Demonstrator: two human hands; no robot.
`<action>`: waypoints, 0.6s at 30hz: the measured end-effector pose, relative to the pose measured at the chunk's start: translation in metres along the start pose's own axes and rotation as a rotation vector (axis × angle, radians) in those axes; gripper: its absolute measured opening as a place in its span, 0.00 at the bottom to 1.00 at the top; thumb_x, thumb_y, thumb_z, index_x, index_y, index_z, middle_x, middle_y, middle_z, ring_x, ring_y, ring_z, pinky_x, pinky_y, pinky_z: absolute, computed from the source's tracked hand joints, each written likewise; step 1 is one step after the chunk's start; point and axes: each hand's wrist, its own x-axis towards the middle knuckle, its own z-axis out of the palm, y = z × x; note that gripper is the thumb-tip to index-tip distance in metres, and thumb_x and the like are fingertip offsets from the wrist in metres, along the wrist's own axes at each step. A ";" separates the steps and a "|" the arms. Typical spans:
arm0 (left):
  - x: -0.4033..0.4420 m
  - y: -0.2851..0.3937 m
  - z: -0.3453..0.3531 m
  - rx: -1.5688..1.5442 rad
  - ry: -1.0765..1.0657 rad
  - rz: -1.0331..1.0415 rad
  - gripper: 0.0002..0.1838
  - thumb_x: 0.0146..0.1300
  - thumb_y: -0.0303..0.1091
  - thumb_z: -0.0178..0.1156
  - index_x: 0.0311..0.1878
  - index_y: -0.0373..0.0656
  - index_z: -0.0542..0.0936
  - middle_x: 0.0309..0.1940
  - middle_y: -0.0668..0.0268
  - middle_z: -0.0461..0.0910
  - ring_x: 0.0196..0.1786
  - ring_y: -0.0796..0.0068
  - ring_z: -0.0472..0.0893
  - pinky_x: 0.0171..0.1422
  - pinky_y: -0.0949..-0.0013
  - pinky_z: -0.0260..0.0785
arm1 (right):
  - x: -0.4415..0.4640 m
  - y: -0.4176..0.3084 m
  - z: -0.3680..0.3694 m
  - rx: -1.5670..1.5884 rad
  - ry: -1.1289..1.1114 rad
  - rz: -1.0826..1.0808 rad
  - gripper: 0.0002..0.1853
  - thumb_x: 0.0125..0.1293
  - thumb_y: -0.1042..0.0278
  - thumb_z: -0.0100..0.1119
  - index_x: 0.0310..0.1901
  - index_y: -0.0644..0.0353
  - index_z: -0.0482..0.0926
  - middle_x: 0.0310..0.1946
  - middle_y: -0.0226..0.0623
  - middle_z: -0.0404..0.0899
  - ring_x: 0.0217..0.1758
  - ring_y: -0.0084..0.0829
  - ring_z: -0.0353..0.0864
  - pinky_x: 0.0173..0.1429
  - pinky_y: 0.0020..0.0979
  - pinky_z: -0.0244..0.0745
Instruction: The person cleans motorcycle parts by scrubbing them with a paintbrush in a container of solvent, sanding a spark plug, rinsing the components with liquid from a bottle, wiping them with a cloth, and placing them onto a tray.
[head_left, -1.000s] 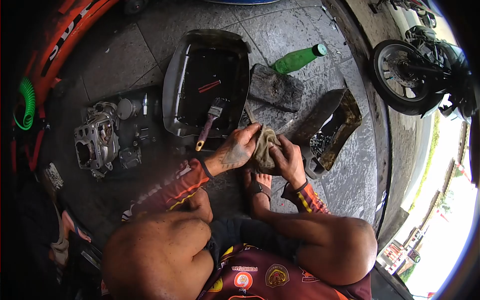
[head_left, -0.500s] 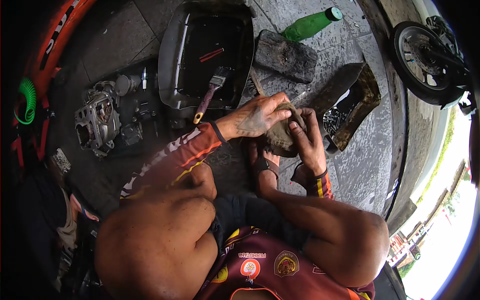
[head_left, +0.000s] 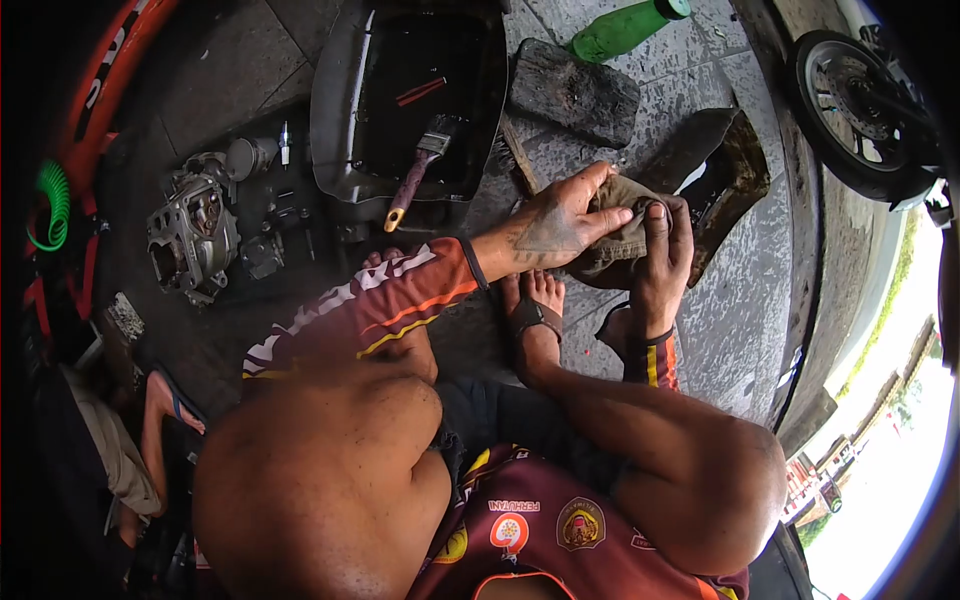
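A crumpled brown-green cloth [head_left: 618, 240] is held between both hands above my foot. My left hand [head_left: 565, 225] grips its left side, thumb and fingers closed on it. My right hand [head_left: 662, 255] pinches its right side, the thumb near the left thumb. Whatever the cloth may wrap is hidden. Just behind the hands is a dark, grimy angular metal container [head_left: 735, 180], partly covered by the right hand. A wooden-handled brush [head_left: 412, 180] rests across the near rim of a black pan [head_left: 335, 140] holding dark liquid and a red strip.
A blackened block [head_left: 575, 93] and a green bottle [head_left: 625, 32] lie beyond the hands. Metal engine parts [head_left: 195, 235] and a spark plug [head_left: 285, 145] are at left. A motorcycle wheel [head_left: 850, 115] stands at right, and another person's foot [head_left: 160, 400] shows at lower left.
Both hands have moved right with the cloth, now overlapping the metal container in view. The view has shifted, so the pan and bottle appear higher. The cloth is folded differently.
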 end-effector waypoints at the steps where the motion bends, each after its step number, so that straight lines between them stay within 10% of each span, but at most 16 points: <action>1: -0.002 -0.001 0.004 -0.095 0.032 0.026 0.10 0.68 0.28 0.57 0.49 0.37 0.71 0.42 0.70 0.76 0.47 0.86 0.73 0.55 0.77 0.68 | -0.004 -0.002 0.001 0.000 0.003 0.001 0.10 0.73 0.66 0.50 0.43 0.65 0.73 0.37 0.30 0.74 0.41 0.17 0.68 0.48 0.19 0.65; 10: -0.017 0.011 0.015 0.011 0.057 0.134 0.08 0.65 0.30 0.61 0.43 0.38 0.76 0.36 0.67 0.82 0.42 0.86 0.77 0.46 0.74 0.71 | -0.041 -0.027 -0.014 -0.057 -0.028 0.216 0.09 0.71 0.70 0.52 0.47 0.64 0.71 0.35 0.32 0.77 0.38 0.20 0.73 0.42 0.24 0.70; 12: -0.019 0.003 0.010 0.153 0.091 0.200 0.09 0.65 0.34 0.61 0.39 0.37 0.77 0.28 0.61 0.82 0.33 0.79 0.81 0.38 0.71 0.72 | -0.041 -0.015 -0.010 -0.373 -0.061 0.028 0.10 0.67 0.68 0.52 0.42 0.68 0.72 0.30 0.51 0.79 0.32 0.47 0.81 0.37 0.37 0.72; 15: -0.026 -0.009 -0.001 0.511 0.151 0.345 0.14 0.67 0.42 0.59 0.37 0.39 0.79 0.21 0.56 0.79 0.23 0.58 0.80 0.28 0.65 0.69 | -0.046 0.001 -0.006 -0.528 -0.163 -0.036 0.11 0.67 0.67 0.53 0.39 0.70 0.74 0.30 0.57 0.78 0.35 0.57 0.79 0.36 0.40 0.72; 16: -0.028 -0.011 -0.007 0.505 0.159 0.357 0.14 0.67 0.42 0.59 0.37 0.39 0.79 0.21 0.56 0.79 0.23 0.58 0.80 0.28 0.65 0.69 | -0.048 0.007 -0.007 -0.553 -0.181 0.086 0.14 0.70 0.66 0.50 0.47 0.71 0.76 0.33 0.53 0.81 0.37 0.37 0.82 0.42 0.34 0.72; 18: -0.029 -0.013 -0.017 0.575 0.114 0.099 0.15 0.67 0.43 0.58 0.37 0.39 0.79 0.20 0.56 0.78 0.22 0.61 0.81 0.28 0.63 0.69 | -0.032 0.002 -0.006 -0.503 -0.380 0.240 0.11 0.70 0.67 0.50 0.40 0.69 0.75 0.27 0.47 0.76 0.30 0.27 0.72 0.38 0.33 0.69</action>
